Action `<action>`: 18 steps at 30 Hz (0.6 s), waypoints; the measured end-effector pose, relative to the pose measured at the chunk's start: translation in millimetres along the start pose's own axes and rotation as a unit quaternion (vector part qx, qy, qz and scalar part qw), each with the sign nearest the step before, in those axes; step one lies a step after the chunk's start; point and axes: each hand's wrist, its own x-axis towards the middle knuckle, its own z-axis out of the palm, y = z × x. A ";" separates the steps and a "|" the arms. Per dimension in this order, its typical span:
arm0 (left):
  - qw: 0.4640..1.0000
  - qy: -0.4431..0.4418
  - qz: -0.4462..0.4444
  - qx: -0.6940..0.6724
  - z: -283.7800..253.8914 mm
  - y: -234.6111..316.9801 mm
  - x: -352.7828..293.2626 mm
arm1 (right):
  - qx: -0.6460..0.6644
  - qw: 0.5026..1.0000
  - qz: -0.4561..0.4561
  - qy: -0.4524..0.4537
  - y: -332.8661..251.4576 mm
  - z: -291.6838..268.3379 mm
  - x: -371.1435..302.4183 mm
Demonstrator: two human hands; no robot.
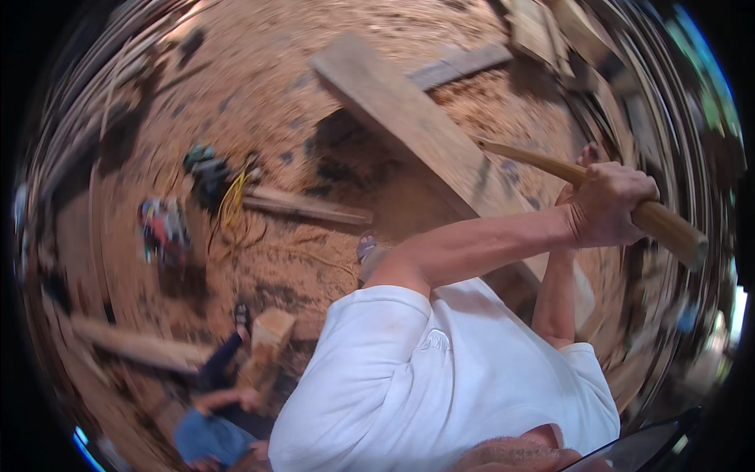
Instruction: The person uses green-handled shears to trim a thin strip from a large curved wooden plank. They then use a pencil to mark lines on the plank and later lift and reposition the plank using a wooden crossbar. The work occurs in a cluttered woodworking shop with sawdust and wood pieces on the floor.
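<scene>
Head view, only one; ground and stacks around the rim are smeared by blur. Your left hand (612,203) is clenched around a wooden tool handle (543,163), leaving a thick butt end jutting past your fist to the right. Your right hand (588,155), partly hidden behind the left wrist, shows curled fingers wrapped on the same handle, just ahead of the left. The handle slants from lower right to upper left, its slim far end over the near edge of a squared beam (409,110); whether it touches, you cannot tell from here. Your left forearm crosses above the beam.

Edges: the beam runs diagonally, its upper end square-cut and its lower stretch passing under your arms. A grey timber (464,67) angles out from beside it. Right of your hands, stacked boards (629,71) crowd the rim, the tighter side. On the left, sawdust-covered ground (259,94) opens broadly, broken lower down by a short plank (311,206), a yellow cord (233,203), a green-and-black power tool (208,175) and a blurred red-and-grey machine (165,228). Lower left, near your left shoulder, a co-worker in blue (211,436) sits close by a timber block (272,329).
</scene>
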 end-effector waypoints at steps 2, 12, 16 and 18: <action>0.998 -0.040 0.017 -0.036 42.6 20.7 -20.2 | -0.087 0.989 -0.109 0.039 -44.5 -4.2 -27.7; 0.943 -0.289 0.068 -0.150 125.6 76.5 -88.2 | -0.130 0.921 -0.237 0.280 -105.1 -80.3 -78.6; 0.938 -0.294 0.063 -0.174 95.2 4.1 -96.7 | -0.160 0.912 -0.295 0.238 -199.3 -93.4 -81.9; 0.939 -0.330 -0.002 -0.093 71.9 -63.2 -127.7 | -0.139 0.925 -0.306 0.176 -230.3 -105.0 -87.7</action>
